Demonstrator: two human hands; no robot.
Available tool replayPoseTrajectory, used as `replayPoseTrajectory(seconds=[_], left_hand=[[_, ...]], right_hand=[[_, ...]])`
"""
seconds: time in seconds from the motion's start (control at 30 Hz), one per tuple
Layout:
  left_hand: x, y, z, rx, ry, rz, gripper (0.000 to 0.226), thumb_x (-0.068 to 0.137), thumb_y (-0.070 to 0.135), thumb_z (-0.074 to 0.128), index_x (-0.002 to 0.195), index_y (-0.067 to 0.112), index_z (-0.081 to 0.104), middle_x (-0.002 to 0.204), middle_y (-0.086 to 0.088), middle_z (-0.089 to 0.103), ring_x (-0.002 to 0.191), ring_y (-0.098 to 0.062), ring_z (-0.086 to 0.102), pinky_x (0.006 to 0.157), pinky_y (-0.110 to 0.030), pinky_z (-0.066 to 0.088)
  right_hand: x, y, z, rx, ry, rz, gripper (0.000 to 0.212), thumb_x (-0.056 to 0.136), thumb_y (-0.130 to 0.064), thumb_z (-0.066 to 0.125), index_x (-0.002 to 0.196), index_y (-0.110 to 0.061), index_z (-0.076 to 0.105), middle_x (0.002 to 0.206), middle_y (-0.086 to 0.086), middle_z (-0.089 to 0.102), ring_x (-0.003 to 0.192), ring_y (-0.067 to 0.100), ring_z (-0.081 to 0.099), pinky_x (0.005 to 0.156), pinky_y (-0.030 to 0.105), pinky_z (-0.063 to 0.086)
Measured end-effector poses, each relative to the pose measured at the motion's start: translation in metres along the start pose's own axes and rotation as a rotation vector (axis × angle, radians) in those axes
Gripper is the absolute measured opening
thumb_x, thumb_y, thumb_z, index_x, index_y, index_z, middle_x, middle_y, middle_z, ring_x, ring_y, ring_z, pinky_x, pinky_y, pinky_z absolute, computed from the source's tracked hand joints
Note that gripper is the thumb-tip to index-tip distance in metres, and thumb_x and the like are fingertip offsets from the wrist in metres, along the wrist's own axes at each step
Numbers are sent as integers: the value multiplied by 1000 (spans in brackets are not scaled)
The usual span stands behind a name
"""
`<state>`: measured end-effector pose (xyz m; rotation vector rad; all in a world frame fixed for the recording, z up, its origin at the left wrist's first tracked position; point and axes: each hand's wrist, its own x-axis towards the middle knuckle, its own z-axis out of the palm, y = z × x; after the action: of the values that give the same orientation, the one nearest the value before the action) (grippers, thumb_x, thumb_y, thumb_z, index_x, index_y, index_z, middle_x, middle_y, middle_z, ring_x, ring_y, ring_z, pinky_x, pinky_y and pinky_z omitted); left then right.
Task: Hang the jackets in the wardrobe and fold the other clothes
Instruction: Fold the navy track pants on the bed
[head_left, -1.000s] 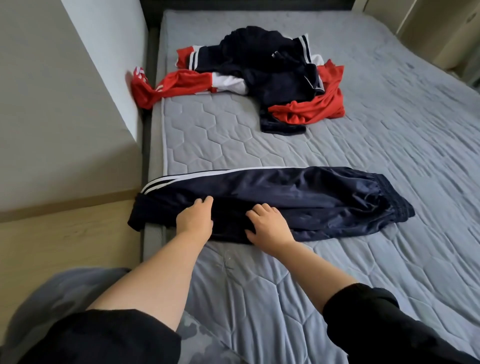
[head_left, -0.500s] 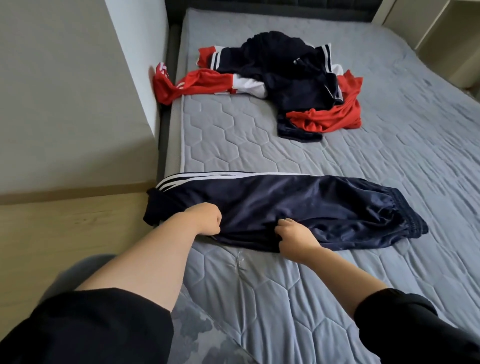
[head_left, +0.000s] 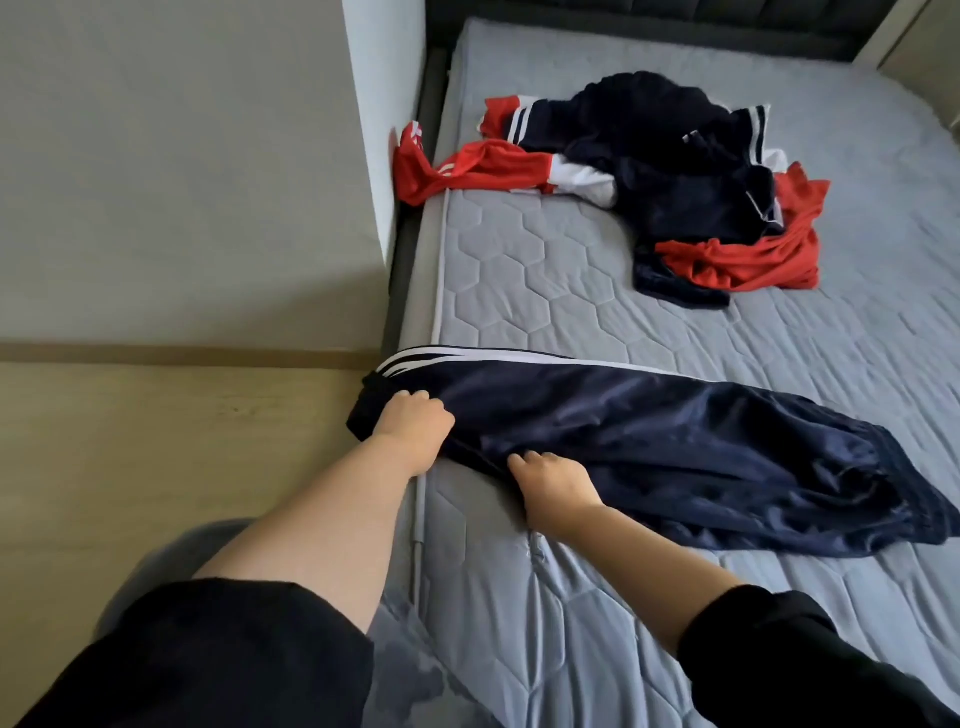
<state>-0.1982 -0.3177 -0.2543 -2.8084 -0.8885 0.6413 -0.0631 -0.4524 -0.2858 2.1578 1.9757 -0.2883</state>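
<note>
Trousers (head_left: 675, 447) first, at the fingers: the left hand (head_left: 413, 426) curls tight into the waist end, and the right hand (head_left: 556, 483) pinches the near edge with bunched fingers; the navy legs lie flat across the mattress (head_left: 519, 291), waist overhanging its left side; the cloth looks slick, so an uneven pull may skew the legs or drag everything floorward; the unsorted pile (head_left: 701, 197) lies well apart.

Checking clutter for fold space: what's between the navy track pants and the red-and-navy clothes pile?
Only bare quilted mattress separates the navy track pants from the clothes pile, in the head view.
</note>
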Motion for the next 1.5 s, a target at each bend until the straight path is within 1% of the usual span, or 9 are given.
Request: replayPoseTrajectory(seconds=[0.27,0.43,0.5,0.63,0.83,1.03,1.3,1.43,1.5], left_hand=[[-16,-25,13,-13,-152,-110,30,85,1,53,112,8,61,117,-8,61,108,-29,60,79,-34,48],[-54,-50,31,-498,-862,-290,37,98,14,45,129,-5,48,129,-17,56,92,-28,62,73,-32,52],[-51,-56,38,-918,-659,-557,34,98,11,39,126,-7,49,119,-20,61,81,-30,64,54,-29,49],[-30,-63,47,-970,-26,-813,36,92,14,41,127,14,49,124,-11,57,110,-31,56,83,-32,44],[-15,-48,50,-1637,-166,-849,40,98,16,37,137,11,39,122,-14,53,105,-31,56,84,-41,47],[-11,-62,60,-2223,-114,-1027,29,94,40,47,114,20,53,110,-4,58,93,-23,60,81,-32,38],[-3,-69,72,-2822,229,-1072,32,81,-10,21,77,7,48,82,-4,52,73,-20,49,80,-27,38],[-22,-72,79,-2204,-399,-1023,41,98,0,17,120,1,52,117,-15,63,106,-19,63,61,-16,46],[-26,-66,79,-1860,-692,-863,42,101,5,19,130,-3,47,139,-10,49,122,-19,53,82,-19,48]], right_hand=[[37,-7,-17,-53,-318,119,31,83,-12,50,114,-12,58,116,5,61,106,27,60,71,31,43],[47,-6,-35,-18,-500,56,27,83,-25,56,104,-9,59,95,6,64,85,25,62,70,30,45],[48,-5,-42,59,-538,51,26,81,-36,57,79,-10,59,69,4,62,58,20,58,64,27,48],[59,-16,-48,336,-236,6,37,82,-51,60,72,-15,59,72,-1,62,70,19,57,63,28,38],[83,-57,-40,542,228,28,28,77,-32,71,97,-15,62,88,-3,54,94,19,52,75,27,38],[87,-67,-34,308,143,-234,32,74,-3,55,105,-11,59,98,9,58,95,30,51,79,37,41],[91,-59,-32,511,278,-76,29,71,0,55,98,-11,55,94,2,59,90,25,53,67,27,34],[87,-63,-30,390,409,-158,27,65,4,60,91,-4,62,86,9,62,83,32,56,62,38,45],[86,-66,-29,347,200,-243,21,76,-11,61,97,-8,61,91,6,61,89,27,56,72,35,44]])
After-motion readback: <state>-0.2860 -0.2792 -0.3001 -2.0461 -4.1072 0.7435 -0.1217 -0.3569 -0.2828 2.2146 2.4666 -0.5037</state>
